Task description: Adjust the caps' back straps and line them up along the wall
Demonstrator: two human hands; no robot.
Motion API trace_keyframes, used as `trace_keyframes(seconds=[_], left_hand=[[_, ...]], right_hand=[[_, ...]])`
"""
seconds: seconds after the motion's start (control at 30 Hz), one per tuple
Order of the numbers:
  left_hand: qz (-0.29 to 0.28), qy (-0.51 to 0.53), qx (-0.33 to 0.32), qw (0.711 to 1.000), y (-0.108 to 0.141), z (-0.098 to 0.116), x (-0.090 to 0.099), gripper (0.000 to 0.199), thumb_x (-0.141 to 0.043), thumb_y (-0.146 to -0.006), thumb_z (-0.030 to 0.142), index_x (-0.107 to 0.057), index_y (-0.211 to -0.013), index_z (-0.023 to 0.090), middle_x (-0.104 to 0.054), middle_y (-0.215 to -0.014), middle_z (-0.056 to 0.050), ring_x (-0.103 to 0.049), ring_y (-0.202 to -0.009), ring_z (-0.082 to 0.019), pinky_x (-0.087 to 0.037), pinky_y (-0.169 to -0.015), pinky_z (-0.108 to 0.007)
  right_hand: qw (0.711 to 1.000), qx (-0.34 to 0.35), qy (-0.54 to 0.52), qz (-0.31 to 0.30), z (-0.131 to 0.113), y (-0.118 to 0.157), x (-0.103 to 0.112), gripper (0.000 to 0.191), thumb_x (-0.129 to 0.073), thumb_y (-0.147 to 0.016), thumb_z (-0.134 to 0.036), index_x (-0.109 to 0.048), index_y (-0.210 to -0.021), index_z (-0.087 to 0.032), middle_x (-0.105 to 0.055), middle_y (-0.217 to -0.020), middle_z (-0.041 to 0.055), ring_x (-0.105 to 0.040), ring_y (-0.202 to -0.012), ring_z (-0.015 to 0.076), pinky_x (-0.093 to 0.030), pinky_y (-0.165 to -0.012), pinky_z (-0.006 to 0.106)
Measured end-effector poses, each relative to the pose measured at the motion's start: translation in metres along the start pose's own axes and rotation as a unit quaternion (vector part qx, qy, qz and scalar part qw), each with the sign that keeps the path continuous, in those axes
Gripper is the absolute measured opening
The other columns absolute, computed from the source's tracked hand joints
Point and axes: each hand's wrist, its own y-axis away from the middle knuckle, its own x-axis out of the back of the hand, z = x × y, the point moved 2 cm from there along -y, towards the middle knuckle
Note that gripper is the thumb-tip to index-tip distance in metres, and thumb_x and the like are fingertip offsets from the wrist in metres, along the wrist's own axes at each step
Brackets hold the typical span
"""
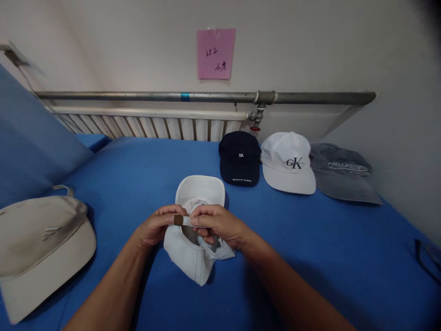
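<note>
A white cap [189, 255] lies upside down on the blue sheet, its brim pointing away and its inside facing up. Across its back opening runs a white strap [187, 221] with a brown metal buckle [178, 220]. My left hand [160, 224] pinches the strap at the buckle, fingers closed. The strap just right of the buckle is pinched between the thumb and fingers of my right hand [218, 224]. Its lower fingers curl over the cap's opening and partly hide the inside.
A navy cap [240, 158], a white lettered cap [288, 163] and a grey cap [344, 172] stand in a row at the back right. A beige cap [44, 243] lies left. Glasses [427, 257] rest at the right edge. Behind are a radiator [155, 126] and a pipe [138, 96].
</note>
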Motion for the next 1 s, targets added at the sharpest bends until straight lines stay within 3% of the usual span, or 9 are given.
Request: trace_keyframes(seconds=[0.3,0.77,1.0], left_hand=[[-0.004,0.002,0.011,1.0,-0.001,0.0017,-0.0037,0.032,-0.081,-0.055,0.04,-0.067,-0.062,0.012,-0.058,-0.058,-0.003,-0.05,-0.052,-0.011,-0.037,-0.051,-0.022],[-0.011,0.021,0.018,1.0,-0.0021,0.0008,-0.0034,0.032,-0.08,-0.058,0.039,-0.068,-0.068,0.012,-0.063,-0.061,-0.004,-0.054,-0.052,-0.012,-0.04,-0.05,-0.021],[-0.009,0.026,0.015,1.0,-0.0028,-0.0006,-0.0023,0.034,-0.082,-0.059,0.04,-0.067,-0.072,0.012,-0.065,-0.064,-0.004,-0.058,-0.055,-0.013,-0.043,-0.054,-0.021]], right_hand=[[0.999,0.044,0.003,0.023,0.0005,-0.0006,-0.0054,0.008,-0.063,-0.073,-0.023,-0.061,-0.068,-0.016,-0.049,-0.053,-0.0062,-0.038,-0.043,0.0038,-0.028,-0.036,0.015],[0.998,0.021,-0.019,0.06,0.0035,-0.002,-0.0069,0.007,-0.061,-0.075,-0.022,-0.059,-0.071,-0.017,-0.049,-0.055,-0.0061,-0.038,-0.043,0.0037,-0.025,-0.034,0.014],[0.999,-0.002,-0.026,0.04,0.0053,-0.0039,-0.0056,0.009,-0.062,-0.074,-0.021,-0.057,-0.069,-0.016,-0.051,-0.058,-0.0049,-0.039,-0.043,0.0031,-0.025,-0.034,0.015]])
